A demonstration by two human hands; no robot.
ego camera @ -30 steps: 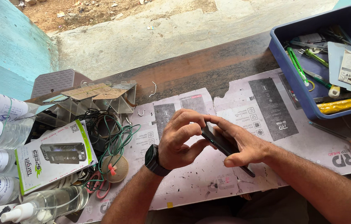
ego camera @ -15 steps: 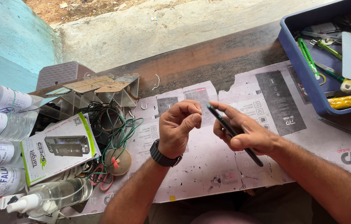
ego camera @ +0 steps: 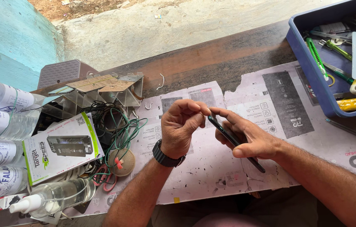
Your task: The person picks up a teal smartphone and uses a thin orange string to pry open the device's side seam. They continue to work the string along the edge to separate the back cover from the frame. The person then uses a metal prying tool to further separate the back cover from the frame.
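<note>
A: In the head view, we hold the dark phone point(ego camera: 233, 141) up on its edge in our right hand point(ego camera: 251, 141); the fingers are wrapped tight around it, just above the printed paper mat point(ego camera: 279, 105) on the table.

B: And our left hand point(ego camera: 182, 126)? We see its fingertips pinched together right at the top corner of the phone; we cannot tell if something tiny sits between them.

A: We think the best way is to keep the right hand steady, so the phone does not wobble; then the left pinch can work slowly and gently at that corner.

B: Yes; small pulls, not big ones; the phone is thin and may slip.

A: The blue tray point(ego camera: 312, 84) of tools sits off to the right; the green wires point(ego camera: 123, 130) lie to the left, well apart from the hands.

B: There is only this one view.
</note>
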